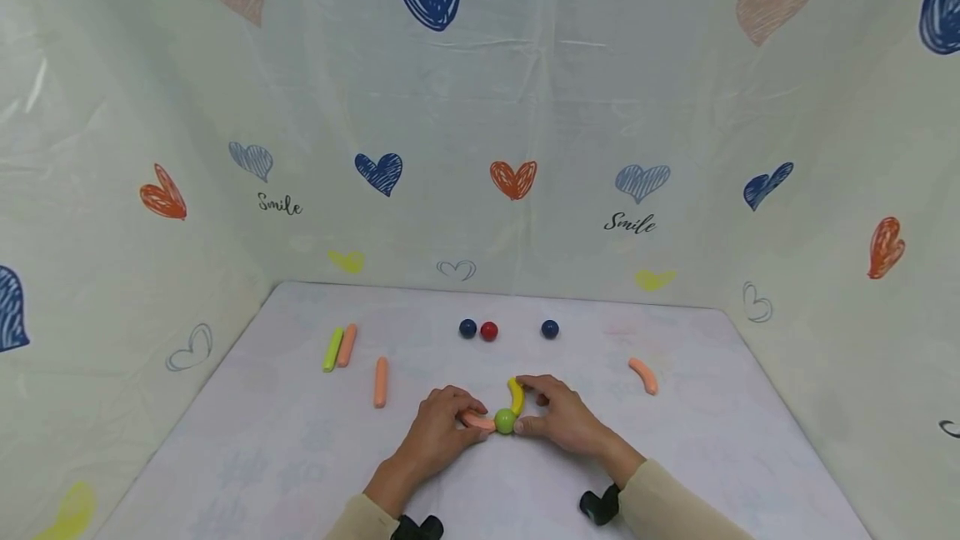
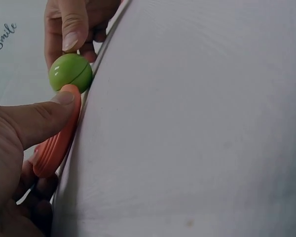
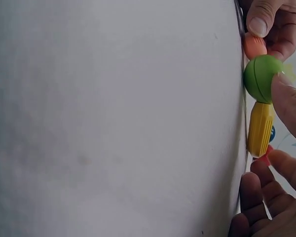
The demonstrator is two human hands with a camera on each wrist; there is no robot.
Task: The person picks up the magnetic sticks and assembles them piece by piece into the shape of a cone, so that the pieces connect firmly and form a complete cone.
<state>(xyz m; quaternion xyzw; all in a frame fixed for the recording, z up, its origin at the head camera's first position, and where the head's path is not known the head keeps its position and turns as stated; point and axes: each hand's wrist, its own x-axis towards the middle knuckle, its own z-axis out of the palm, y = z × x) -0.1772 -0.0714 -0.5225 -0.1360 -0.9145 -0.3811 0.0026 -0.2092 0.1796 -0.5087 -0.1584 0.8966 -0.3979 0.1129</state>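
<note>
A green ball point(image 1: 505, 421) sits between both hands, joined to a curved orange rod point(image 2: 59, 136) on its left and a curved yellow rod point(image 3: 260, 129) that points away from the person. With thumb and fingers, the left hand point(image 1: 442, 426) pinches the orange rod beside the ball. The right hand point(image 1: 562, 417) spans the ball and the yellow rod: its thumb point(image 3: 288, 101) presses on the ball, and its index fingertip is right at the yellow rod's far end. Ridges show along both rods in the wrist views.
On the white table point(image 1: 285, 457), a lime-green rod point(image 1: 333, 349), an orange rod point(image 1: 347, 345) and another orange rod point(image 1: 381, 382) lie at left. Two dark blue balls point(image 1: 550, 329) and a red ball point(image 1: 489, 331) sit farther back. A curved orange rod point(image 1: 642, 376) lies at right.
</note>
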